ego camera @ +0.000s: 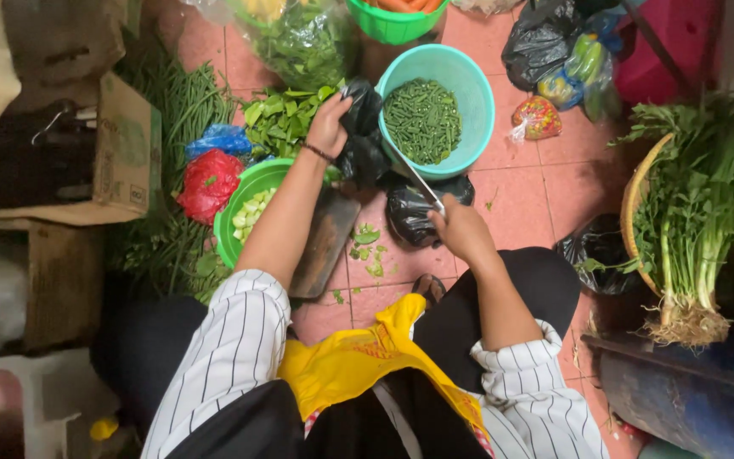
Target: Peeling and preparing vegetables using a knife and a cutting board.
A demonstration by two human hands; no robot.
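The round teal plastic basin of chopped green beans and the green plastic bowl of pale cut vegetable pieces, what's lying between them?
In the head view, a crumpled black plastic bag, gripped by the left hand, lies between the teal basin and green bowl.

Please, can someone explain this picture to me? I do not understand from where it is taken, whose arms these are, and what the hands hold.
There is one picture, taken by a camera worn on a person's head, looking straight down. So the two arms in striped sleeves belong to that person, who sits low over a pink tiled floor.

The left hand grips a black plastic bag. The right hand holds a knife, its blade pointing toward a teal basin filled with chopped green beans.

Below the left arm are a dark cutting board and a green bowl with pale cut vegetable pieces. Around them lie long green beans, loose green leaves, a red bag, and on the right a basket of leafy stalks.
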